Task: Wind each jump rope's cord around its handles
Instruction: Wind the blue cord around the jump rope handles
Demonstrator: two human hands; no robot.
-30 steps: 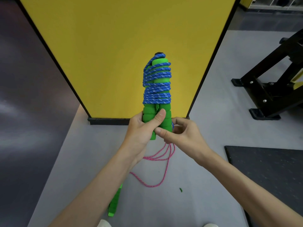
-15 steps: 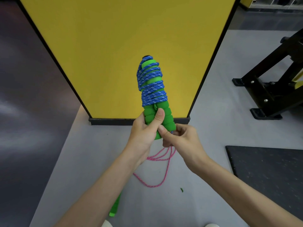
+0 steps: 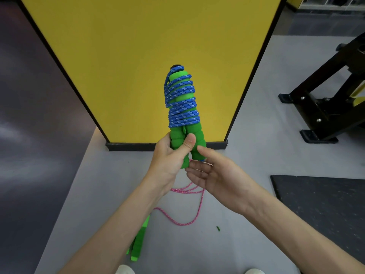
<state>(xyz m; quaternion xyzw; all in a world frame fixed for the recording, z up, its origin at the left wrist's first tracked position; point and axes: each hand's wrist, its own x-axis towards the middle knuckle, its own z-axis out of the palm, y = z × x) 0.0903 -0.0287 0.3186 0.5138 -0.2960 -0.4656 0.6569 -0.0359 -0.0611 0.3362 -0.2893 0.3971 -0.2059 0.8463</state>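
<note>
On the floor [image 3: 94, 194] below the hands lie a pink rope [image 3: 189, 222] and green floor handles [image 3: 138, 248]. The right hand [image 3: 217, 177] is open, palm up, fingers relaxed under the held handles [image 3: 195, 133]. The left hand [image 3: 167, 161] grips these upright, thumb across the front. Blue cord [image 3: 182, 109] wraps their upper part, before a yellow panel [image 3: 138, 56].

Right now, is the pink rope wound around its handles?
No, the pink cord trails loose across the floor.

Left hand [image 3: 167, 159] grips handles [image 3: 197, 133], thumb raised; right hand [image 3: 217, 175] relaxed, palm up.
</note>
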